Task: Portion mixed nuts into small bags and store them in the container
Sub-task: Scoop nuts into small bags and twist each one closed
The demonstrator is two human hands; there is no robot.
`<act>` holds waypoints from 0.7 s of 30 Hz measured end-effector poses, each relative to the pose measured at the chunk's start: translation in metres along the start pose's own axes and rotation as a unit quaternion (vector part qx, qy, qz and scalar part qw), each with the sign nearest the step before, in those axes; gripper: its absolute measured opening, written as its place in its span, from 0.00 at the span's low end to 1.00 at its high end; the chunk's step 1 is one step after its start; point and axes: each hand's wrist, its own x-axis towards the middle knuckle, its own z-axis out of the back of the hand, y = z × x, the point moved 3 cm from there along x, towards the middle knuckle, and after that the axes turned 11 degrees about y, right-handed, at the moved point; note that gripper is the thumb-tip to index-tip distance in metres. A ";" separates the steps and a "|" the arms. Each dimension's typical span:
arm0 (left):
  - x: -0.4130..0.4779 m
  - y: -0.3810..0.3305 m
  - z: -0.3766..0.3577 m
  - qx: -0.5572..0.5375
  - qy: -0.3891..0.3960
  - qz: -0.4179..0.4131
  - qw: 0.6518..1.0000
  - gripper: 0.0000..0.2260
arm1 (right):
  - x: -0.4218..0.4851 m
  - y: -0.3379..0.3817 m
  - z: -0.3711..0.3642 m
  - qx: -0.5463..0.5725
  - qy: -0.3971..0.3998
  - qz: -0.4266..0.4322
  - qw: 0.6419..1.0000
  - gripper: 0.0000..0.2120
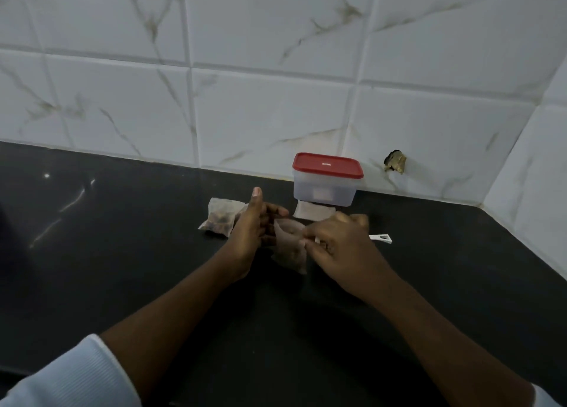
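- One view only: your head camera, wide-angle, looks forward and down across the black stone countertop (122, 253) toward the white veined wall tiles (276, 115).
- Close range: your forearms (171, 314) fill the lower frame.

Both forearms extended forward; left grip (254, 222) thumb up, fingers curled; right grip (334, 241) pinching bag (290, 247).

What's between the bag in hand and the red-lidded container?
Head view: a flat pale packet lies on the black counter between the small bag and the container, just in front of the container's base.
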 end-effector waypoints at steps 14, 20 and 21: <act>-0.002 0.000 -0.008 -0.018 0.051 0.026 0.998 0.40 | -0.002 0.002 0.009 -0.036 -0.001 0.019 0.999 0.12; -0.003 0.003 -0.008 -0.012 0.067 0.032 0.997 0.40 | -0.005 0.002 0.014 0.022 -0.066 0.015 0.997 0.11; -0.004 0.002 -0.009 -0.013 0.071 0.034 0.997 0.41 | -0.004 0.002 0.016 0.027 -0.060 0.012 0.998 0.10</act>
